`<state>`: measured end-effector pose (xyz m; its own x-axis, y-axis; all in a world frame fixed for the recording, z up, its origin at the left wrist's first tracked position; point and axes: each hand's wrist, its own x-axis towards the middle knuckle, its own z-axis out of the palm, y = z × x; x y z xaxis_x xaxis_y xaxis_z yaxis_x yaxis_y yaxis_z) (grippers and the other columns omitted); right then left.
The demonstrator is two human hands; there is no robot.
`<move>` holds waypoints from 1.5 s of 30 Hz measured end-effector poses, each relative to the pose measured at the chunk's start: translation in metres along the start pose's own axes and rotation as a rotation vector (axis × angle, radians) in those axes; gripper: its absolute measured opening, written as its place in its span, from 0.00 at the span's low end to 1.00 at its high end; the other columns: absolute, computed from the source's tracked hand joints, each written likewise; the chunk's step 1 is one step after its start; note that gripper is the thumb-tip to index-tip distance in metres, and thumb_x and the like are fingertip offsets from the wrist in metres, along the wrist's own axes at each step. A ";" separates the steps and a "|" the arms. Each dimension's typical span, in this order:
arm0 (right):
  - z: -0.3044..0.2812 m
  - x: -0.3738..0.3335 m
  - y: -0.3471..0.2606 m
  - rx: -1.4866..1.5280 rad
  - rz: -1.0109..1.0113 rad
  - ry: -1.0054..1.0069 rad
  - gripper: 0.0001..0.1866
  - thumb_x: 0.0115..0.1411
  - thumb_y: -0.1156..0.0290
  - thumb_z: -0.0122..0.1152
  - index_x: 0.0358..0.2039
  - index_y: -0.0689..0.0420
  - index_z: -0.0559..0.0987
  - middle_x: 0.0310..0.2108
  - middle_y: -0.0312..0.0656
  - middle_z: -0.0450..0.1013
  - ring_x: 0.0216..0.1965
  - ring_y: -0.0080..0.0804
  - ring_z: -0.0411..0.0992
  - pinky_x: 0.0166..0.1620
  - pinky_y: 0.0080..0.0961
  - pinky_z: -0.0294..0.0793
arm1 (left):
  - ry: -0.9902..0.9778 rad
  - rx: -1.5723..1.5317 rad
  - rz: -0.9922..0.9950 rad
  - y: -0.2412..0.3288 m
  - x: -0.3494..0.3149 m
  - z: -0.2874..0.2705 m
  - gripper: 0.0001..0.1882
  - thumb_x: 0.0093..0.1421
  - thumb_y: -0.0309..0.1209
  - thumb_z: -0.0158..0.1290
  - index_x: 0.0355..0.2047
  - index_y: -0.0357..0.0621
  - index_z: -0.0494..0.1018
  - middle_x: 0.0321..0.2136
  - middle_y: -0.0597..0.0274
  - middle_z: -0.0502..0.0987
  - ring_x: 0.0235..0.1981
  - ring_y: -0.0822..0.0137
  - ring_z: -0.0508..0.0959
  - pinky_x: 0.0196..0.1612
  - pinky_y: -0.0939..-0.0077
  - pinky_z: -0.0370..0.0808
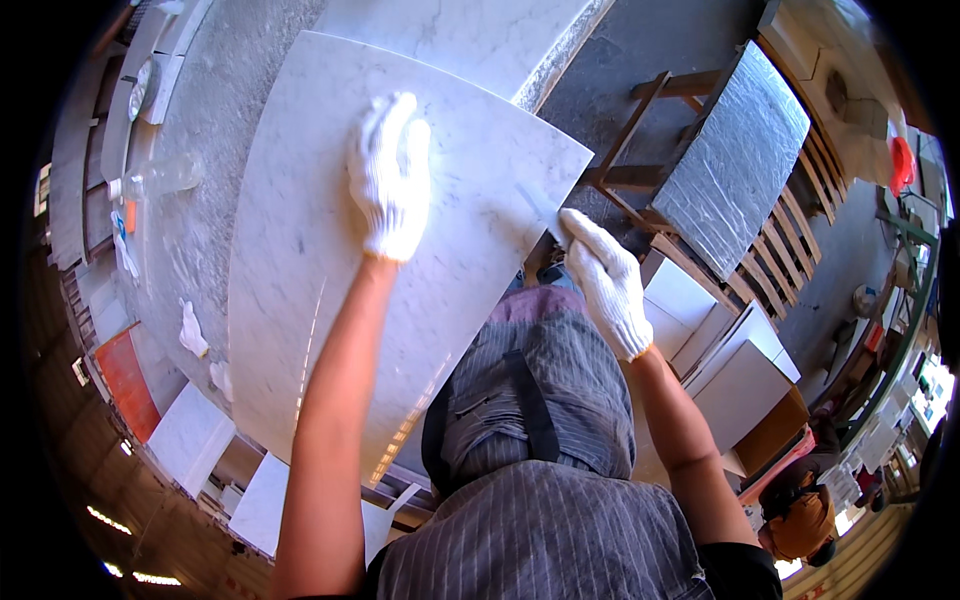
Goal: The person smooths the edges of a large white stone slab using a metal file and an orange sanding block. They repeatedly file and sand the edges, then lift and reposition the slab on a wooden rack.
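Note:
A large white marble slab with grey veins and a polished face lies in front of me. My left hand, in a white knit glove, rests on its face with the fingers stretched out, holding nothing. At the slab's right edge, my right hand, gloved the same way, is closed round a thin flat blade that looks like a scraper. The blade's tip reaches over the slab near its right corner. My fingers hide its handle.
Behind lies another marble slab with a rough edge. A clear bottle and a crumpled white glove sit on the left worktop. To the right stand a film-wrapped table, wooden pallet slats and white panels. Another person is at lower right.

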<state>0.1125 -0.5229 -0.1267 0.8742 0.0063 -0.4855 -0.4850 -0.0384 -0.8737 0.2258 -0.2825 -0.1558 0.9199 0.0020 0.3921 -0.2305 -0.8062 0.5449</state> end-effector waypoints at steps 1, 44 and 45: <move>0.001 -0.004 -0.004 0.160 0.046 0.022 0.22 0.66 0.77 0.50 0.61 0.59 0.71 0.30 0.35 0.69 0.33 0.21 0.67 0.38 0.20 0.68 | -0.015 -0.134 -0.105 0.019 -0.012 -0.003 0.14 0.66 0.29 0.52 0.51 0.40 0.74 0.48 0.55 0.77 0.52 0.59 0.75 0.57 0.66 0.70; -0.072 -0.021 0.052 0.661 0.229 0.369 0.12 0.68 0.67 0.55 0.47 0.59 0.75 0.35 0.34 0.71 0.31 0.17 0.66 0.31 0.13 0.65 | -0.357 -0.141 0.357 0.097 -0.027 0.021 0.20 0.64 0.38 0.53 0.53 0.44 0.75 0.54 0.52 0.75 0.59 0.52 0.71 0.65 0.56 0.61; -0.071 -0.017 0.052 0.635 0.260 0.312 0.14 0.68 0.68 0.55 0.50 0.60 0.74 0.37 0.33 0.70 0.32 0.18 0.66 0.33 0.16 0.67 | -0.315 0.006 0.292 0.086 -0.019 0.024 0.20 0.64 0.38 0.53 0.54 0.43 0.74 0.56 0.51 0.73 0.61 0.51 0.69 0.66 0.56 0.59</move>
<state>0.0738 -0.5964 -0.1613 0.6500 -0.2116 -0.7299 -0.5147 0.5840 -0.6277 0.1959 -0.3655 -0.1341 0.8684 -0.4068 0.2836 -0.4948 -0.7495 0.4399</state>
